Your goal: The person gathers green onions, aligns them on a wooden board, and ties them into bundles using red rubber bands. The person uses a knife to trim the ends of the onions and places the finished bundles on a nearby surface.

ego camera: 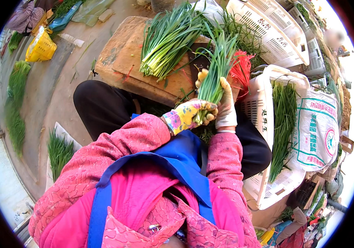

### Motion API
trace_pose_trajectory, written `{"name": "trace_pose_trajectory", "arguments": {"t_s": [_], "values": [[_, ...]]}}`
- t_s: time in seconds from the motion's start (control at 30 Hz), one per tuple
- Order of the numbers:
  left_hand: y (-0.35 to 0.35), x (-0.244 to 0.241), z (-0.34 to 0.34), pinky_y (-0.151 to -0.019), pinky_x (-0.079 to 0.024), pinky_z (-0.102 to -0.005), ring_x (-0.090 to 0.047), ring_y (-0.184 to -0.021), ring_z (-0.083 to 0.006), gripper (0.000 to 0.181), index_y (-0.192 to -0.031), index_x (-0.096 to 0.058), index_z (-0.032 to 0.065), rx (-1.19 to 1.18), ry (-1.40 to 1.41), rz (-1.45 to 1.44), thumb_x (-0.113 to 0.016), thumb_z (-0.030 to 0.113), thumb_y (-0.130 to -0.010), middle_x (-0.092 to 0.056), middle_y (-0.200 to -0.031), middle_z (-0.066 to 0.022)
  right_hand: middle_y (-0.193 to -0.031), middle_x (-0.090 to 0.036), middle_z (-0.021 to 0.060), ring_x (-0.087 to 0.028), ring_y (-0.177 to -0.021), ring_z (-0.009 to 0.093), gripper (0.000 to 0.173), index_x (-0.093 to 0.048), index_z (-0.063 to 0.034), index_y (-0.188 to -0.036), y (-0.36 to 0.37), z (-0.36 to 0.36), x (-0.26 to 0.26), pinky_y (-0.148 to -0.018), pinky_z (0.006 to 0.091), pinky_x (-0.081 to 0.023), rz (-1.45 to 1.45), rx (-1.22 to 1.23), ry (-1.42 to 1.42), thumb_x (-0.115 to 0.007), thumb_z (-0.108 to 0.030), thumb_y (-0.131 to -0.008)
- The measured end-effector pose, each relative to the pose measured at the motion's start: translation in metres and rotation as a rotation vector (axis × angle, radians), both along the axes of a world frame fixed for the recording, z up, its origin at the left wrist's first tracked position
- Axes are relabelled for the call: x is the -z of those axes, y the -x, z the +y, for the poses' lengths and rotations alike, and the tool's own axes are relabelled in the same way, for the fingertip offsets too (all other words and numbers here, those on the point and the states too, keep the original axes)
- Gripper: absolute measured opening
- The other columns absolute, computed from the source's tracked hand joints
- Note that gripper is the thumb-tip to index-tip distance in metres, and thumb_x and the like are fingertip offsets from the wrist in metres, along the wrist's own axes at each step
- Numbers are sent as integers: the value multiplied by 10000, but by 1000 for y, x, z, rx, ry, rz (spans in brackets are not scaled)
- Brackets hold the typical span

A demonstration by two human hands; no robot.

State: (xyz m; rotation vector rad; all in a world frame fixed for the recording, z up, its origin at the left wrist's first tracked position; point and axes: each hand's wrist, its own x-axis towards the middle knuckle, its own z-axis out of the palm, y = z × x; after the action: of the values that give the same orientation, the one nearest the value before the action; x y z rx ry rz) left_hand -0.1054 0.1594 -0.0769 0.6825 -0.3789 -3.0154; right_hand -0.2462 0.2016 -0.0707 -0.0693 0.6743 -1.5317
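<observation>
A bunch of green Chinese chives is held upright between my two hands, above the near right side of a worn wooden board. My left hand, in a yellow floral glove, is closed round the pale stem ends. In a whitish glove, my right hand grips the bunch from its right side, some fingertips showing on the far left of the stems. A larger pile of chives lies on the board. Red plastic ties hang beside the board, just right of the held bunch.
On the right stands a white plastic crate with chives and a printed white sack. More white crates are beyond. A yellow bag and long rows of greens lie at the left. Other people are at the lower right.
</observation>
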Motion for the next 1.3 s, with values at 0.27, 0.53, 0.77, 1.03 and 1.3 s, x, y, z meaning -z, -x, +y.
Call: {"name": "trace_pose_trajectory", "arguments": {"t_s": [0.27, 0.53, 0.77, 1.03, 1.3], "values": [[-2, 29, -1, -522, -533, -277, -648, -637, -168, 182, -999, -623, 1, 5, 303, -218, -591, 144, -891, -659, -834, -95, -696, -656, 28, -572, -565, 66, 148, -672, -20, -890, 41, 36, -27, -529, 194, -441, 1166, 208, -440, -645, -164, -864], [-1, 31, -1, -501, -534, -245, -658, -635, -176, 200, -992, -613, -11, 18, 366, -278, -617, 145, -867, -662, -826, -99, -693, -677, 15, -619, -600, 107, 537, -551, -136, -1280, 46, -46, -23, -583, 272, -482, 1726, -155, -374, -703, -288, -787], [-9, 25, 0, -478, -511, -229, -621, -572, -152, 147, -961, -616, 13, -8, 228, -232, -637, 108, -851, -648, -773, -72, -808, -668, 152, -652, -779, 337, 251, -665, -105, -834, 99, -52, -15, -683, 414, -516, 2474, -50, -522, -582, -342, -841], [-6, 30, -6, -433, -456, -239, -567, -518, -139, 119, -939, -601, 26, -37, -62, -125, -626, 124, -875, -624, -752, -52, -783, -635, 158, -612, -732, 367, 280, -658, -55, -898, 159, 34, -31, -681, 444, -499, 2788, -288, -613, -572, -313, -834], [1, 17, -3, -642, -529, -420, -660, -765, -339, 422, -1170, -511, 64, 168, 1790, -630, -612, 104, -763, -665, -867, -177, -1061, -628, 26, -608, -951, 195, 568, -559, -75, -1233, -32, 41, -17, -838, 328, -484, 895, -286, -546, -658, -446, -814]]}}
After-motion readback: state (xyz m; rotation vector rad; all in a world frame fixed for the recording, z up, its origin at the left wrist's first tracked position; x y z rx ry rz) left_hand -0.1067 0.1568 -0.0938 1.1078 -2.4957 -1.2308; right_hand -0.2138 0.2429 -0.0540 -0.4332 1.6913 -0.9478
